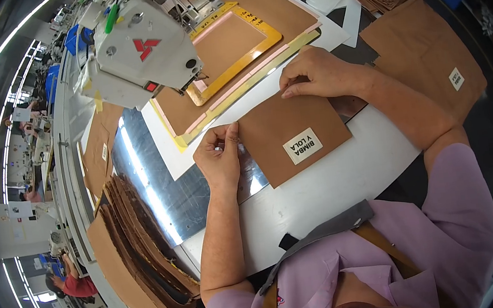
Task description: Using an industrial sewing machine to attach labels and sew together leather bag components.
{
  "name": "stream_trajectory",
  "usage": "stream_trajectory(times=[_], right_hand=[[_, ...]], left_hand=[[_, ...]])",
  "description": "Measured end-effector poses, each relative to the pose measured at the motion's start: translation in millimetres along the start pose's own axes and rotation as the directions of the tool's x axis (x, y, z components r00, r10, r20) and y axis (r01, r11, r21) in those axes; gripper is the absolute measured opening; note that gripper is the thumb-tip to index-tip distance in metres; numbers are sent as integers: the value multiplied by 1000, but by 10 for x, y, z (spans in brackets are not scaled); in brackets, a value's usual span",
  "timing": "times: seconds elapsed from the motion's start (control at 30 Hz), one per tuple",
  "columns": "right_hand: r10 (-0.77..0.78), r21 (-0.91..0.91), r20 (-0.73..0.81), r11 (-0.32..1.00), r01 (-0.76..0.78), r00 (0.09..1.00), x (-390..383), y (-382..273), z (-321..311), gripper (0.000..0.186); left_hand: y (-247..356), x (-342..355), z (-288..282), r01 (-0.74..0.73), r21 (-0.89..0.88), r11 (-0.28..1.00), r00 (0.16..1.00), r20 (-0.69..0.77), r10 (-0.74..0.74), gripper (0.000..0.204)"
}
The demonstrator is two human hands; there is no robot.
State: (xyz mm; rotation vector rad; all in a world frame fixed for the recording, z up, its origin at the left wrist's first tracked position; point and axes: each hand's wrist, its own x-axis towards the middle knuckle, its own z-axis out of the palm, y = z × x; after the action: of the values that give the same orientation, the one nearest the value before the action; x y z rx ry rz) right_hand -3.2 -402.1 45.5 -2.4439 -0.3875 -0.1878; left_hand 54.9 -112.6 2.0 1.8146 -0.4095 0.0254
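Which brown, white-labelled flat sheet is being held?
The rectangular brown sheet held by the left grip and right grip; the other labelled ones lie unheld to either side.

A sewing machine (141,56) and stacked brown panels (138,245) show a workshop

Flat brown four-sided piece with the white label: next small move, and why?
Probably ease the flat brown four-sided piece toward the yellow rectangular frame, gripped as it is. The left hand pinches its upper left corner, the right hand holds its far edge, and the frame lies just beyond, over a flat brown panel.
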Motion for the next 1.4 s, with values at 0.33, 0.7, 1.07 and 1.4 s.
stream_trajectory(times=[0.33, 0.7, 1.07, 1.4], right_hand=[[-16, 60, -43, 998, 19, 999, 890, 672, -459, 16], [-22, 82, -41, 996, 26, 999, 2154, 1275, -134, 19], [-45, 55, -188, 997, 57, 981, 2093, 1361, -61, 23], [143, 59, -169, 989, -135, 975, 1989, 1519, -323, 23]], left_hand=[[-98, 980, -418, 12, 87, 996, 1000, 4, -12, 7], [-443, 2324, -133, -252, 345, 904, 956, 232, 178, 21], [-440, 2375, 50, -314, 312, 897, 934, 274, 231, 22], [-632, 2522, -1, -318, 453, 833, 948, 147, 282, 26]])
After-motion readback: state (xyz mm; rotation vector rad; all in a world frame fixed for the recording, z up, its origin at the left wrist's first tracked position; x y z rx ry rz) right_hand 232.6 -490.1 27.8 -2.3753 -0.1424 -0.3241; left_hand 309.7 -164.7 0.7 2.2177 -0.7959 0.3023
